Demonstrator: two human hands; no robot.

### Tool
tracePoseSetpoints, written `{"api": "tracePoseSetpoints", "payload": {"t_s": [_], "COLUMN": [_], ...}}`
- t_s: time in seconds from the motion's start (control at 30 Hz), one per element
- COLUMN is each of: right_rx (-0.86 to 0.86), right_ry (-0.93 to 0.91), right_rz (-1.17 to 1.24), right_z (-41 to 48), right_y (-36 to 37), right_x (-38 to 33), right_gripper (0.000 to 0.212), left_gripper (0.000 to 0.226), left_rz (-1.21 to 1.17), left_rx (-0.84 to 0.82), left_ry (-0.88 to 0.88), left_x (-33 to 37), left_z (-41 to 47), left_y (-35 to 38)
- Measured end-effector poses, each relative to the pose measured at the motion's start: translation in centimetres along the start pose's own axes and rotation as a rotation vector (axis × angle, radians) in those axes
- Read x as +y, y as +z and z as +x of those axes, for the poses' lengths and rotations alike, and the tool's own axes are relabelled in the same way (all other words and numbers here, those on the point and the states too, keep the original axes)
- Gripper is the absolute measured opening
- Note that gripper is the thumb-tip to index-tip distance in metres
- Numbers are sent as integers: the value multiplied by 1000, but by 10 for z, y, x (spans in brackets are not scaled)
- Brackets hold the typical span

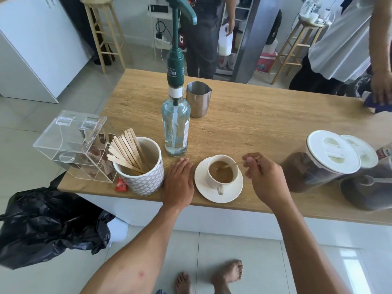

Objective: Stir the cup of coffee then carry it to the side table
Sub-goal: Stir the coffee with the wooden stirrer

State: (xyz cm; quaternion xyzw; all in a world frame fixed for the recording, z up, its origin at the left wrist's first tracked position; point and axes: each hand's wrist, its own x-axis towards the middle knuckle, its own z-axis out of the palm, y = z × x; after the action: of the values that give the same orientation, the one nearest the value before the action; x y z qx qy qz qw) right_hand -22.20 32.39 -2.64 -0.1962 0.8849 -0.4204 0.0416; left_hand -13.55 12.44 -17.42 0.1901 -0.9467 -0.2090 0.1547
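Note:
A white cup of milky coffee point(221, 172) stands on a white saucer point(203, 187) near the front edge of the wooden table point(265, 115). A thin wooden stirrer point(228, 166) dips into the coffee, its upper end pinched in my right hand point(265, 177) just right of the cup. My left hand point(179, 183) lies flat on the table left of the saucer, fingers together, holding nothing.
A patterned pot of wooden stirrers point(140, 172), a clear acrylic box point(72, 145) and a pump bottle point(176, 124) stand left and behind. A steel jug point(198, 98) sits farther back. Lidded coffee jars point(322, 162) stand right. Two people stand beyond the table; a black bag point(48, 223) hangs left.

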Motion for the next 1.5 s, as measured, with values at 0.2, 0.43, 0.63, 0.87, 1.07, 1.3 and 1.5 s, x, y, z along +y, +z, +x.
{"api": "tracePoseSetpoints", "payload": {"t_s": [0.2,0.43,0.63,0.87,1.07,1.3,1.5], "right_rx": [5,-61,32,49,-45,-67,-16], "right_ry": [33,27,32,44,23,11,14], "right_rz": [-32,19,22,16,13,21,26], "right_z": [-3,-5,-6,-10,-14,-13,-11], "right_y": [-1,-1,1,0,0,1,-1], "right_x": [4,4,5,8,5,5,6], "right_gripper": [23,22,20,21,22,21,22], "left_gripper": [50,43,45,53,53,49,48], "left_rz": [1,-1,8,8,-3,-7,3], "left_rx": [-4,2,-4,-4,-4,-5,1], "left_ry": [-3,-12,-20,-14,-11,-15,-20], "left_x": [0,0,-3,0,1,0,0], "left_z": [-3,-2,-2,-2,-3,-3,-3], "left_y": [0,2,3,0,-1,0,-1]}}
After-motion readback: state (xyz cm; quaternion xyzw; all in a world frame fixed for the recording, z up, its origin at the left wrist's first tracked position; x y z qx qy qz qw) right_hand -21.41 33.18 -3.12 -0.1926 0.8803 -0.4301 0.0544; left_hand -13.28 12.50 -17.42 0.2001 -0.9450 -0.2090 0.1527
